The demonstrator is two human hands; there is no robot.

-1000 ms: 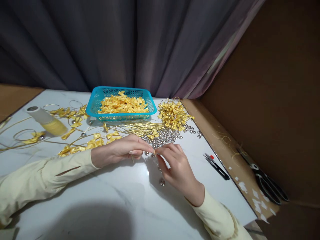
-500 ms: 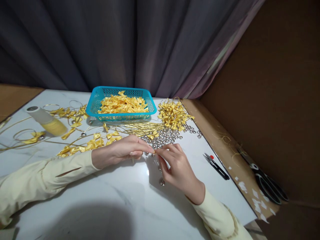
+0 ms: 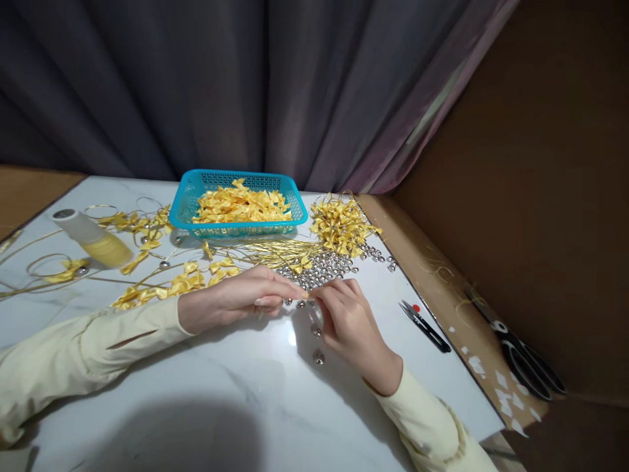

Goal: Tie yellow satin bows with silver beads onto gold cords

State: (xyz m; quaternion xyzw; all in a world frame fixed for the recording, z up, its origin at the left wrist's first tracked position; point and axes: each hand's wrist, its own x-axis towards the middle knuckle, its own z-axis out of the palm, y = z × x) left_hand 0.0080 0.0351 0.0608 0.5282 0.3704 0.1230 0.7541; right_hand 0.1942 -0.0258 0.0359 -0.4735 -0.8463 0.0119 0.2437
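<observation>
Yellow bit (image 3: pixel 306 296): it is between your two sets of fingertips, on your side of the basket (image 3: pixel 181 204) and about in line with its right end. It is too small and too covered for its shape to be told. Left of the basket is the cone (image 3: pixel 105 249), well apart from your hands and best left alone. Nearer to you than the basket's left half lie the bows (image 3: pixel 185 283), just beyond your left sleeve (image 3: pixel 147 328); a low forearm could drag them, so lift it slightly. Your left hand (image 3: pixel 233 298), in front of the basket, pinches the bit from the left, the other fingers curled under. Let that side act as the anchor, firm but not crushing, as the bit looks soft. The beads (image 3: pixel 327 269) spread in front of the basket's right end, just beyond your fingertips; small finger movements should scatter fewer than whole-hand ones. Your right hand (image 3: pixel 348 328), nearer to you than they are, pinches the bit's other side. Make the fine adjustments here, with an even pull so it does not twist. Mind the loose bead (image 3: pixel 318 357) just beside your palm. The snips (image 3: pixel 425 328), right of the basket and nearer you, point their blades away from you.
</observation>
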